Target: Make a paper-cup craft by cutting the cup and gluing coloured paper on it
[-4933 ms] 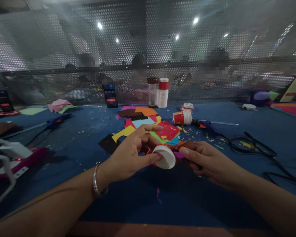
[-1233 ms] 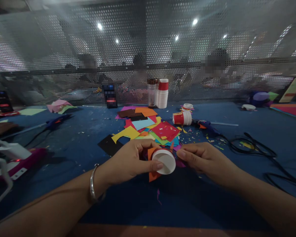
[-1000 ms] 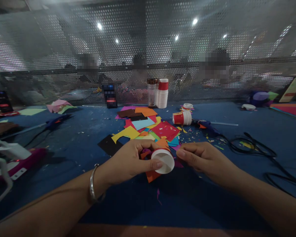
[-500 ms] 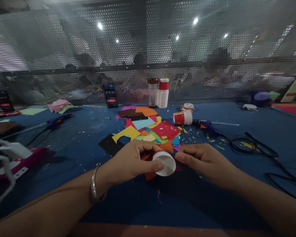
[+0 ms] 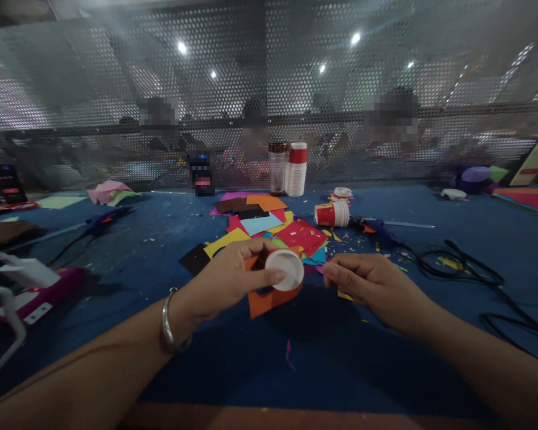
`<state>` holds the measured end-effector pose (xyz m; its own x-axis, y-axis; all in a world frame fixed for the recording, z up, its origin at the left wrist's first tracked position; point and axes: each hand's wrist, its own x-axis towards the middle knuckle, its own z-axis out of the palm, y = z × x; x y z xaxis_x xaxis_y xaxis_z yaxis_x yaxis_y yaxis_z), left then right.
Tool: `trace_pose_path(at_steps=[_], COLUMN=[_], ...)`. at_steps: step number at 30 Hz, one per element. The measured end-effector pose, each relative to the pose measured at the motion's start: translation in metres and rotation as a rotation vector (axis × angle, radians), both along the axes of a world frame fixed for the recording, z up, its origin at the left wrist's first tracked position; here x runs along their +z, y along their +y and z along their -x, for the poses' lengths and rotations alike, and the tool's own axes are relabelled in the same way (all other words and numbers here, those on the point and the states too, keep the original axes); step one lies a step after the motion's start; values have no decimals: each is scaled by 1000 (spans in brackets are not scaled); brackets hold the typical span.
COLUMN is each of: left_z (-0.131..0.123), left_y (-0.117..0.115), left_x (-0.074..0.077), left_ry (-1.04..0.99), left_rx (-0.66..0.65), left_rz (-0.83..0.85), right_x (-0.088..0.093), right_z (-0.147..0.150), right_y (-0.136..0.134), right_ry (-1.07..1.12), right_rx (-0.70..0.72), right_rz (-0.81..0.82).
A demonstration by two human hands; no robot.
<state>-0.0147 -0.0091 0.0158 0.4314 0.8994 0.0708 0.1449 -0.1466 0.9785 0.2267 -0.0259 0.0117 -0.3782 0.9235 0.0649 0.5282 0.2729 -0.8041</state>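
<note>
My left hand (image 5: 240,272) grips a small paper cup (image 5: 286,270), its white round end tilted toward me and the thumb pressed on its rim. Whether that end is the base or the mouth, I cannot tell. To the right of the cup, and apart from it, my right hand (image 5: 363,276) has thumb and fingers pinched together; whatever they may hold is too small to make out. Behind and below the cup lies orange paper (image 5: 273,298). A heap of coloured paper, with a red sheet (image 5: 301,236) and a yellow sheet (image 5: 226,240), spreads beyond my hands.
At the back stand a clear bottle (image 5: 277,170) and a stack of paper cups (image 5: 296,173). Nested cups (image 5: 332,214) lie sideways near a glue gun (image 5: 379,230) and its black cable (image 5: 466,263). A power strip (image 5: 54,295) and another glue gun (image 5: 103,221) lie left.
The cup has moved up and to the left with my left hand. My right hand has risen slightly and the gap between it and the cup has widened.
</note>
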Motion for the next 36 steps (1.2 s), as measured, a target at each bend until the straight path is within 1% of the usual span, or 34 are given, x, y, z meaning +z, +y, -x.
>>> trace_pose_path(at_steps=[3,7,11,15,19,21,25,30,34,36], left_z=[5,11,14,13,10,10,12,14,15,16], left_y=[10,24,31,32,32,34,38,40,41,42], left_x=[1,-1,-4,-4,-5,-6,-3,4,3,1], left_ry=[-113,-185,-213,-209,-275,-310,-386,-493,-489,-475], left_rx=[136,221,227,224,241,265,395,489,543,572], left_rz=[11,63,115,211,265,252,163,181,172,134], right_x=[-2,-4,-5,-8,-8,-8,-9,-10,-10,-11], right_z=[0,3,6,6,6,6,6,5,5,5], right_y=[3,3,2,3,2,2,2,2,2,2], right_ry=[-90,-304,-427,-478,-529,-548,-594,-629,-642,-661], right_rx=[-46,-59,-19,10,61,63,63,64,69,72], right_rz=[-18,-100,-153,-171,-161,-159,-186,-210,-226,-246])
